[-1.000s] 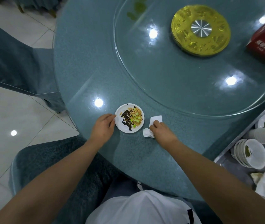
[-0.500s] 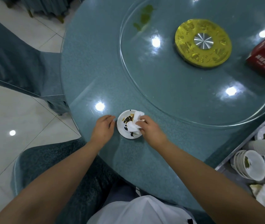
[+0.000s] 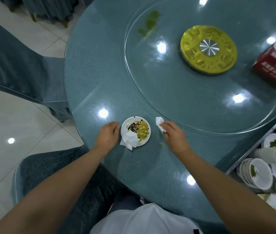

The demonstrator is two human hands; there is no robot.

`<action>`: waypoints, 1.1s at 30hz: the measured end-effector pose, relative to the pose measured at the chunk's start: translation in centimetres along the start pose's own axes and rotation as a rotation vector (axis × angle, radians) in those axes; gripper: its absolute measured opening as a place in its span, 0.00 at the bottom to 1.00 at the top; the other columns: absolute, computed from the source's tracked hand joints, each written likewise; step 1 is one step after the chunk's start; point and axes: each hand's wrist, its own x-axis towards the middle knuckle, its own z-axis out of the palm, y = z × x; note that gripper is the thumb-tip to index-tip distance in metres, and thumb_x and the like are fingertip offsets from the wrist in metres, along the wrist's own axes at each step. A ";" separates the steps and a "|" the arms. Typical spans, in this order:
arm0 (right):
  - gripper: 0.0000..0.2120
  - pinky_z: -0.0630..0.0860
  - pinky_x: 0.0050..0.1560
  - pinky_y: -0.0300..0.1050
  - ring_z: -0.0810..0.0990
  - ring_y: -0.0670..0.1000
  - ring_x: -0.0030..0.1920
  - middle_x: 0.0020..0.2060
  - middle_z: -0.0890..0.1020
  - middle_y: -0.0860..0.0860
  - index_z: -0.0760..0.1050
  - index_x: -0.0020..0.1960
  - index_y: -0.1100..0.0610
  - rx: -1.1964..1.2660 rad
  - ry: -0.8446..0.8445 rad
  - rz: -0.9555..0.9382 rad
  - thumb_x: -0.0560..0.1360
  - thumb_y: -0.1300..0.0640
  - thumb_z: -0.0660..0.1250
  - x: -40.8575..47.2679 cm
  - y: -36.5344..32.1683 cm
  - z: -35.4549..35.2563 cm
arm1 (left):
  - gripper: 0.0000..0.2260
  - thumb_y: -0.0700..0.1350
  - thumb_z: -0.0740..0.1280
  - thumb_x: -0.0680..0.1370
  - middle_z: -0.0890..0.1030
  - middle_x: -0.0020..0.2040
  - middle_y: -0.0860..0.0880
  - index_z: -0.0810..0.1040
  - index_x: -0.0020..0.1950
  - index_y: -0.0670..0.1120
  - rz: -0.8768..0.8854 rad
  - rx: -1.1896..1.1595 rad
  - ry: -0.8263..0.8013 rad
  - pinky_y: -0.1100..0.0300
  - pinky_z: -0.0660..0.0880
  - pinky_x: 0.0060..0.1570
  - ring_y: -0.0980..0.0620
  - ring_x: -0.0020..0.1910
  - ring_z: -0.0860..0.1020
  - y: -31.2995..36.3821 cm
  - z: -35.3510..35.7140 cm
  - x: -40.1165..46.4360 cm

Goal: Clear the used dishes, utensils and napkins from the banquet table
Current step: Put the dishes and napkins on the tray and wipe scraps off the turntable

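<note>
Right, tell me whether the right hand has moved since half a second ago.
Yes. The right hand was over the small plate with a napkin; it now grips another napkin right of the plate, nearer the glass turntable.

Round teal surface [image 3: 100,73]: glass turntable [image 3: 201,102] with gold hub [image 3: 208,49], red tissue box [image 3: 273,68]; near edge, small plate [image 3: 128,123] of leftovers, green scrap [image 3: 161,144].

Ceiling lights glare off the table [image 3: 100,78] (edges bowed, right side blurred).
</note>
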 end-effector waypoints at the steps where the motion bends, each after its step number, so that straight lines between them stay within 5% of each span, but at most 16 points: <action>1: 0.13 0.80 0.44 0.50 0.82 0.60 0.46 0.51 0.82 0.58 0.82 0.52 0.64 -0.001 0.021 0.036 0.69 0.73 0.70 -0.5 0.8 -0.6 | 0.15 0.44 0.60 0.82 0.80 0.63 0.43 0.79 0.65 0.41 -0.008 0.003 0.003 0.53 0.72 0.64 0.43 0.62 0.77 0.2 0.1 0.0; 5: 0.15 0.79 0.48 0.49 0.81 0.59 0.50 0.53 0.81 0.56 0.81 0.56 0.62 -0.018 0.001 0.081 0.71 0.71 0.69 -3.0 3.2 -1.0 | 0.16 0.50 0.64 0.80 0.77 0.60 0.46 0.77 0.64 0.44 0.080 0.057 0.003 0.52 0.73 0.61 0.47 0.61 0.74 1.0 0.2 -0.8; 9: 0.18 0.72 0.65 0.52 0.73 0.55 0.66 0.67 0.75 0.54 0.75 0.68 0.58 -0.028 -0.209 0.230 0.79 0.62 0.63 -5.3 3.7 1.0 | 0.25 0.64 0.64 0.75 0.72 0.63 0.52 0.72 0.66 0.52 0.305 0.349 -0.223 0.54 0.72 0.59 0.51 0.62 0.70 1.6 0.8 -2.3; 12: 0.20 0.71 0.66 0.55 0.72 0.63 0.67 0.71 0.72 0.59 0.73 0.70 0.60 -0.143 -0.287 0.226 0.79 0.63 0.64 -6.6 3.6 3.1 | 0.18 0.58 0.66 0.77 0.74 0.62 0.51 0.75 0.65 0.51 0.290 0.399 -0.209 0.53 0.72 0.58 0.48 0.62 0.70 1.6 1.9 -2.8; 16: 0.21 0.68 0.69 0.53 0.65 0.59 0.71 0.74 0.66 0.56 0.70 0.72 0.56 -0.222 -0.387 0.238 0.81 0.54 0.59 -6.6 3.3 4.6 | 0.12 0.45 0.67 0.79 0.78 0.58 0.47 0.80 0.61 0.46 0.265 0.340 -0.148 0.50 0.74 0.52 0.43 0.56 0.74 1.6 2.7 -3.0; 22: 0.20 0.71 0.62 0.50 0.70 0.58 0.63 0.65 0.73 0.55 0.77 0.62 0.58 -0.128 -0.341 0.291 0.83 0.50 0.52 -5.1 2.7 4.6 | 0.08 0.37 0.69 0.77 0.81 0.51 0.43 0.80 0.56 0.39 0.275 0.173 0.022 0.48 0.76 0.46 0.40 0.49 0.76 1.6 1.4 -3.3; 26: 0.16 0.72 0.59 0.47 0.70 0.58 0.60 0.63 0.70 0.55 0.72 0.67 0.58 -0.227 -0.475 0.225 0.82 0.54 0.59 -3.7 3.0 4.8 | 0.08 0.36 0.68 0.77 0.79 0.49 0.42 0.80 0.56 0.39 0.257 0.210 0.063 0.49 0.76 0.43 0.41 0.47 0.76 0.4 -0.5 -3.6; 33: 0.17 0.73 0.52 0.46 0.75 0.56 0.57 0.62 0.72 0.54 0.72 0.65 0.59 -0.300 -0.538 0.150 0.76 0.63 0.66 -3.9 2.9 5.5 | 0.14 0.42 0.64 0.80 0.75 0.58 0.43 0.77 0.65 0.44 0.131 0.367 -0.149 0.52 0.75 0.52 0.43 0.53 0.74 -2.3 -0.4 -4.4</action>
